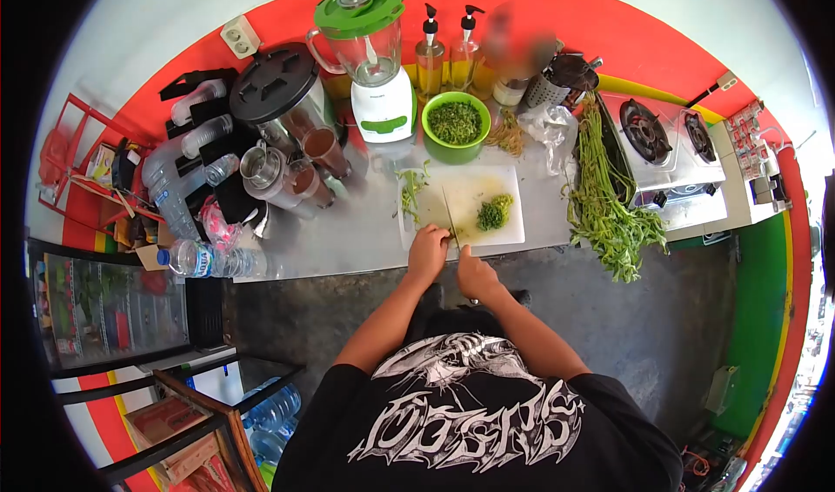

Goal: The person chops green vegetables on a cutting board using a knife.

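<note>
My right hand (478, 274) is closed around the handle of a kitchen knife (450, 212), its thin blade pointing away from me over the white cutting board (513, 179). Beside the blade, my left hand (429, 250) rests at the board's near edge with its fingers curled in; whatever they hold is hidden. A small heap of chopped green herbs (495, 213) lies to the right of the knife. Some uncut leafy stems (412, 189) lie on the board's left side. Behind the board, a green bowl (451, 151) holds more chopped greens.
A long bunch of leafy stalks (600, 196) hangs over the counter edge beside a gas stove (683, 166). Further back stand a blender (383, 100) and two pump bottles (430, 61). Metal containers (287, 100), plastic cups and a water bottle (196, 259) crowd the left.
</note>
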### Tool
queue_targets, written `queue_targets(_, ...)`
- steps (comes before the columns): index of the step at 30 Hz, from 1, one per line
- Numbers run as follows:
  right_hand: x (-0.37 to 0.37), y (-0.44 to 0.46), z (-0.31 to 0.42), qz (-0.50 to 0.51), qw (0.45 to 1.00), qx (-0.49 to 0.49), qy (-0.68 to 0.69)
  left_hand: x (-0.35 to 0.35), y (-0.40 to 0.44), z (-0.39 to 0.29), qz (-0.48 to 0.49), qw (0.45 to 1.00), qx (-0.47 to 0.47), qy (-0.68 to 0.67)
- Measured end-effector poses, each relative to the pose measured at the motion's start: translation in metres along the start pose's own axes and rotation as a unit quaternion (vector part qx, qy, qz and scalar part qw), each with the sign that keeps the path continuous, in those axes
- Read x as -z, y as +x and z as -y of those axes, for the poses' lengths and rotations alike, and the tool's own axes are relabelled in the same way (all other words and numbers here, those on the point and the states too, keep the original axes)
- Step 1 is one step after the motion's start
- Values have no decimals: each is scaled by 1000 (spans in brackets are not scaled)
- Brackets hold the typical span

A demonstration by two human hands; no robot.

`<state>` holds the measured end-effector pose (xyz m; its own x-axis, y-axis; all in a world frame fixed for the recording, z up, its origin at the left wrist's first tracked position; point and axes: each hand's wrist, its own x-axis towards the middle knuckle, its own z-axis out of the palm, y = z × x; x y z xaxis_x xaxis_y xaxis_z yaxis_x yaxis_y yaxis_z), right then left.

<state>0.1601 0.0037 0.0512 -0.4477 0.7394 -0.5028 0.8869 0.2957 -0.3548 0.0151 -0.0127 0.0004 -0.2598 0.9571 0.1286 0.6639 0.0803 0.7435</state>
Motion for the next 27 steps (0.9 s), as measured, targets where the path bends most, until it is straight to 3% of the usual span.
queue_targets(9,-5,4,-3,5,1000,17,-18,10,3,-7,43,998,42,8)
queue_targets(11,-15,5,-2,-15,1000,12,-11,4,-1,-3,-11,1000,-10,27)
queue_targets(18,3,10,-1,8,1000,12,0,14,-17,-9,-24,996,-74,45)
queue_targets(27,-4,15,3,-7,999,31,2,9,-9,5,-11,999,-47,16)
